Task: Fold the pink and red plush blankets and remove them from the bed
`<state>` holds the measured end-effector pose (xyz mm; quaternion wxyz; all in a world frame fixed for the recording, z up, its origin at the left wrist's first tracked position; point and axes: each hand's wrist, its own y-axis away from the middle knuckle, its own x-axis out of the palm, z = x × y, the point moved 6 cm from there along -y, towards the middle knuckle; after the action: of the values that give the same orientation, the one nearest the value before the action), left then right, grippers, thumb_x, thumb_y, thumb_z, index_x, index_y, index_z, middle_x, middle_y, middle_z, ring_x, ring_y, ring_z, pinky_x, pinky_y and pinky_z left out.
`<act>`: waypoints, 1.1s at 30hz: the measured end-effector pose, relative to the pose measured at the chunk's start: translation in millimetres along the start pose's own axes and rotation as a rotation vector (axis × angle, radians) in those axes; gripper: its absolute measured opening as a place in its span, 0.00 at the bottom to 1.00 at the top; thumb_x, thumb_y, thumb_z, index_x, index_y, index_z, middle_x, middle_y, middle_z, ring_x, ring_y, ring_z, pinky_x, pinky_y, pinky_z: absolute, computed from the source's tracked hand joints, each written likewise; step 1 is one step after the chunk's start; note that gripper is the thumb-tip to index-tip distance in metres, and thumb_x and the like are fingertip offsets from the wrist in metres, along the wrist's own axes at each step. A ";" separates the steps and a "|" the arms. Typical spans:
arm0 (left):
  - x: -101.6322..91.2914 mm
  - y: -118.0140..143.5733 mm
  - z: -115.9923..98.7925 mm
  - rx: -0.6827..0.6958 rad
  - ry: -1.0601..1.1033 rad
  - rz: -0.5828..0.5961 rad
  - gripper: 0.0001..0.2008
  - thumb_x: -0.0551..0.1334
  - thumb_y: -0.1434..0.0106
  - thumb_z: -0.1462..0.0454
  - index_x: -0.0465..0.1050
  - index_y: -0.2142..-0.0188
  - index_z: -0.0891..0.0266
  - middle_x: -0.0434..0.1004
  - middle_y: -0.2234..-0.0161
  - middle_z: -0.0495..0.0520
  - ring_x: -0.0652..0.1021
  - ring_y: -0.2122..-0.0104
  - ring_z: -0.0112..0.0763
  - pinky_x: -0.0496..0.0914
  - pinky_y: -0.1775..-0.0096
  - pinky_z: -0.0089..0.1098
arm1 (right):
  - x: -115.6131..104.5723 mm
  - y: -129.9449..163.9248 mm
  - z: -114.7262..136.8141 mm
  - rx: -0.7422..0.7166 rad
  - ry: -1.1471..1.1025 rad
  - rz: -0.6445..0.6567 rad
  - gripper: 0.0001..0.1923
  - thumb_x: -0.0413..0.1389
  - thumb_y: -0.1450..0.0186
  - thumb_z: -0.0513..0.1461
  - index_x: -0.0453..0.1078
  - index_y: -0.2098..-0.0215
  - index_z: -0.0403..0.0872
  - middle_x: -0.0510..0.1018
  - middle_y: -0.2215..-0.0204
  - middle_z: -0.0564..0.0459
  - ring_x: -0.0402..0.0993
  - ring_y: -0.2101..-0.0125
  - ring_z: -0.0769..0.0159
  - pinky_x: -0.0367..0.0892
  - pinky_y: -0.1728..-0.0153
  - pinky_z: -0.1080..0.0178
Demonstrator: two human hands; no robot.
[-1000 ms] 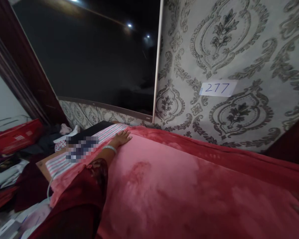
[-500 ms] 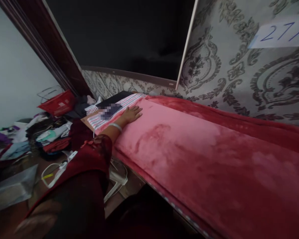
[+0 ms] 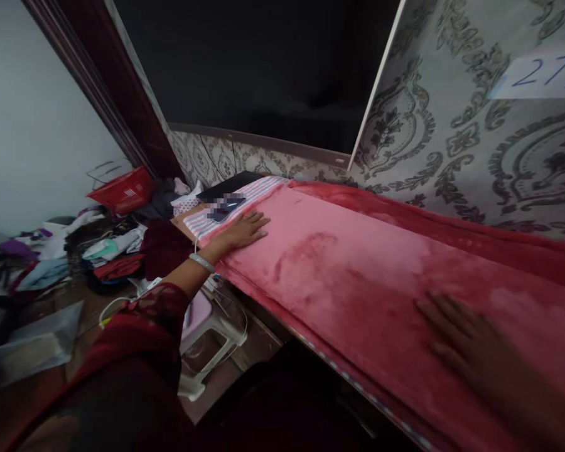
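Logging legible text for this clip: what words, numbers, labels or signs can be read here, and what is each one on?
"27": handwritten in blue on a white paper slip stuck to the patterned wallpaper; the picture's right edge cuts off the rest.
White marking on the side of the red basket: too small to read.
Dark flat thing on the striped cloth: pixelated, unreadable.
No other text shows on the red blanket or the dark screen.

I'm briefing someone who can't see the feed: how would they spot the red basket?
Start at the big dark screen on the wall and follow the dark wood frame down its left side. The red basket sits at its foot, above the clothes pile. It alone there is rigid, with raised wire handles.
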<state>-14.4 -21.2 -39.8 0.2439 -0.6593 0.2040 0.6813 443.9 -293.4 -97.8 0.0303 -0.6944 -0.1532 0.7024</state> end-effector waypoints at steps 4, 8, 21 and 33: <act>12.2 6.4 6.3 -0.022 0.005 -0.062 0.30 0.45 0.25 0.52 0.52 0.29 0.59 0.51 0.28 0.59 0.51 0.28 0.40 0.42 0.31 0.48 | -0.7 3.4 27.9 -0.034 0.029 -0.046 0.32 0.36 0.28 0.53 0.60 0.31 0.53 0.59 0.30 0.44 0.56 0.32 0.44 0.56 0.39 0.36; 9.9 6.0 5.5 -0.019 0.010 -0.119 0.27 0.46 0.26 0.54 0.57 0.30 0.58 0.57 0.29 0.58 0.55 0.29 0.40 0.46 0.31 0.48 | 2.5 4.3 20.8 -0.021 -0.011 -0.055 0.32 0.37 0.28 0.53 0.57 0.30 0.55 0.61 0.31 0.47 0.55 0.32 0.45 0.56 0.38 0.37; -19.5 60.5 -1.3 -0.250 0.044 -0.193 0.20 0.55 0.30 0.61 0.71 0.41 0.57 0.70 0.38 0.59 0.69 0.38 0.41 0.63 0.37 0.39 | 31.4 4.6 8.8 -0.100 -0.090 -0.249 0.37 0.44 0.31 0.50 0.35 0.27 0.73 0.62 0.31 0.60 0.64 0.36 0.43 0.61 0.42 0.35; -21.3 70.5 52.8 -0.672 0.220 -0.035 0.18 0.62 0.31 0.56 0.71 0.46 0.62 0.75 0.47 0.59 0.77 0.50 0.40 0.73 0.49 0.48 | 52.5 11.3 -5.4 -0.083 -0.073 -0.145 0.32 0.43 0.29 0.52 0.51 0.28 0.63 0.60 0.30 0.54 0.60 0.34 0.46 0.58 0.38 0.36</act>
<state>-98.7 -47.1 -19.1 0.0018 -0.7754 -0.0180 0.6312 449.4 -289.9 -151.3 0.0465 -0.6561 -0.2329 0.7163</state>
